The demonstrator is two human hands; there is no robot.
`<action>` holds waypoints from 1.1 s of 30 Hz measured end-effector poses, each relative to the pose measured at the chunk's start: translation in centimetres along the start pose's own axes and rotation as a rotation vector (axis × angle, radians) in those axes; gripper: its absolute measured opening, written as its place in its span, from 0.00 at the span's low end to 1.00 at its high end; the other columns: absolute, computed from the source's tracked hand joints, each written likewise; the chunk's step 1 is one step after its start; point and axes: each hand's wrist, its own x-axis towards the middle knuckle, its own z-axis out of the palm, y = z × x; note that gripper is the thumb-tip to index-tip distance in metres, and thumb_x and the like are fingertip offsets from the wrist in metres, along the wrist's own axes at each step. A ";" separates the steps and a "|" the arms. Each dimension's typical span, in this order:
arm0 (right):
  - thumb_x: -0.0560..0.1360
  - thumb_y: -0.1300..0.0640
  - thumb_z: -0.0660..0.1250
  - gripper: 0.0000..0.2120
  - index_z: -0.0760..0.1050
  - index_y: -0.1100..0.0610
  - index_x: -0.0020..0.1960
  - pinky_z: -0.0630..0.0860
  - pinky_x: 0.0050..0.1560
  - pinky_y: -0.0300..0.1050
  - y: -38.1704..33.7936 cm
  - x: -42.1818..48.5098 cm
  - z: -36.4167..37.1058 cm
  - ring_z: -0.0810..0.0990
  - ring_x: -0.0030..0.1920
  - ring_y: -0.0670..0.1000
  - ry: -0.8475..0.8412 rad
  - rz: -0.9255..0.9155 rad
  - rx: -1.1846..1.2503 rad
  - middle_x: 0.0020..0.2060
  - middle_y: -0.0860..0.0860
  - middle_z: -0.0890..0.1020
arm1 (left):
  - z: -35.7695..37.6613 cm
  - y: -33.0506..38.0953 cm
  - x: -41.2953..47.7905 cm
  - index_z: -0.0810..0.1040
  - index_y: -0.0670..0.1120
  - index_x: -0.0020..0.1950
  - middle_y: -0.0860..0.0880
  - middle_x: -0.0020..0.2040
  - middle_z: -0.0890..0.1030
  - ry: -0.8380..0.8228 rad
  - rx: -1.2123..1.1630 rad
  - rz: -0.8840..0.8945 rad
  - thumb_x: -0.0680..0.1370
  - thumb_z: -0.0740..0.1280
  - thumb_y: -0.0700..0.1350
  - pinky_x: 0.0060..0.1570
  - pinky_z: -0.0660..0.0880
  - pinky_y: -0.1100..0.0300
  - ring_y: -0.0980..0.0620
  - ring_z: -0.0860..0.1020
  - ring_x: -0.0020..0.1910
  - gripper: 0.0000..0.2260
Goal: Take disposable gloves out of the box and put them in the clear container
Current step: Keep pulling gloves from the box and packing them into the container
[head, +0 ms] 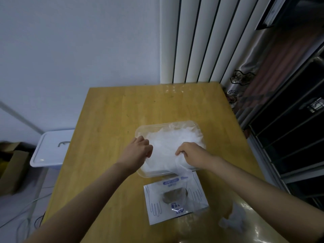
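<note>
A clear plastic container [140, 131] sits mid-table, heaped with thin white disposable gloves [172, 139]. My left hand [138, 150] is over the container's left rim, its curled fingers pressed into the glove pile. My right hand [191, 152] is at the near right, fingers curled round a fold of glove film that hangs over the container's front edge. Just in front of the container lies the flat white glove box [175, 200], printed with blue hand outlines, its oval opening facing up.
The wooden table [112, 120] holds a crumpled loose glove [233, 223] near its front right corner. A white lidded bin [50, 149] stands on the floor to the left, by a cardboard box [12, 165]. Curtains and a dark window are on the right.
</note>
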 end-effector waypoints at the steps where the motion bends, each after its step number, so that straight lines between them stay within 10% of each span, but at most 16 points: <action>1: 0.80 0.66 0.54 0.18 0.77 0.54 0.62 0.72 0.62 0.46 -0.2 -0.1 -0.4 0.75 0.60 0.49 -0.028 0.006 -0.017 0.63 0.51 0.76 | 0.0 0.2 0.1 0.79 0.51 0.40 0.53 0.41 0.80 -0.037 0.033 -0.008 0.69 0.73 0.34 0.43 0.67 0.62 0.51 0.74 0.45 0.12; 4: 0.81 0.60 0.54 0.15 0.75 0.52 0.63 0.70 0.46 0.39 -1.5 -0.5 -1.7 0.75 0.44 0.41 0.151 -0.019 -0.043 0.61 0.46 0.74 | -0.1 0.5 0.6 0.78 0.49 0.57 0.50 0.64 0.75 -0.109 0.014 -0.062 0.75 0.59 0.30 0.61 0.62 0.60 0.50 0.66 0.66 0.19; 8: 0.81 0.59 0.58 0.10 0.76 0.55 0.58 0.66 0.40 0.35 -3.3 -0.5 -2.3 0.76 0.48 0.47 0.479 -0.124 -0.032 0.55 0.47 0.75 | -1.2 2.0 1.7 0.78 0.44 0.47 0.46 0.48 0.78 0.149 -0.092 -0.135 0.69 0.61 0.25 0.46 0.68 0.58 0.45 0.73 0.50 0.16; 11: 0.80 0.56 0.61 0.13 0.73 0.53 0.63 0.66 0.47 0.36 -3.4 0.6 -1.4 0.72 0.60 0.47 0.336 -0.120 -0.073 0.61 0.47 0.73 | -0.8 3.1 2.8 0.77 0.43 0.50 0.45 0.48 0.77 0.150 -0.181 -0.132 0.73 0.61 0.30 0.43 0.69 0.57 0.45 0.74 0.47 0.12; 18: 0.76 0.56 0.67 0.30 0.60 0.53 0.75 0.60 0.70 0.48 -1.5 3.7 1.3 0.60 0.73 0.54 0.062 0.033 -0.259 0.75 0.51 0.60 | 3.8 2.3 3.6 0.48 0.46 0.78 0.39 0.78 0.46 -0.632 0.143 -0.142 0.78 0.65 0.53 0.73 0.56 0.47 0.36 0.50 0.76 0.36; 33: 0.74 0.53 0.70 0.38 0.53 0.52 0.77 0.58 0.73 0.51 2.1 6.7 2.7 0.53 0.75 0.56 -0.246 0.092 -0.244 0.77 0.49 0.52 | 7.3 1.6 4.3 0.45 0.53 0.78 0.43 0.78 0.41 -0.709 0.196 -0.220 0.78 0.66 0.45 0.69 0.62 0.51 0.38 0.50 0.76 0.37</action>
